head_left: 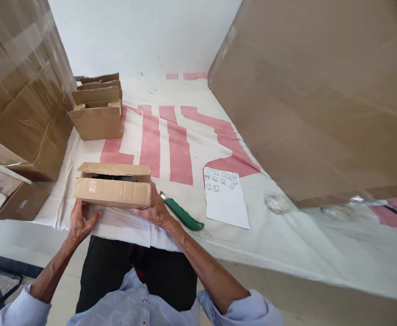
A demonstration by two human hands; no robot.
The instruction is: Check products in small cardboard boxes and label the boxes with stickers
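A small cardboard box (113, 192) lies near the table's front edge, its lid flap slightly raised and something dark showing in the gap. My left hand (81, 222) is at the box's lower left corner, thumb spread away from the fingers, whose tips go behind the box. Wrapped round the lower right corner of the same box is my right hand (156, 208). A green-handled cutter (185, 215) rests just right of that hand. Further right lies a white paper (225, 201) with rows of small hand-drawn marks.
Upright open small boxes (98, 122) stand at the back left. Large taped cartons (25, 104) and a smaller box (21, 201) fill the left side. A huge carton (314, 99) blocks the right. Clear crumpled plastic (278, 203) lies before it on the printed cloth (198, 145).
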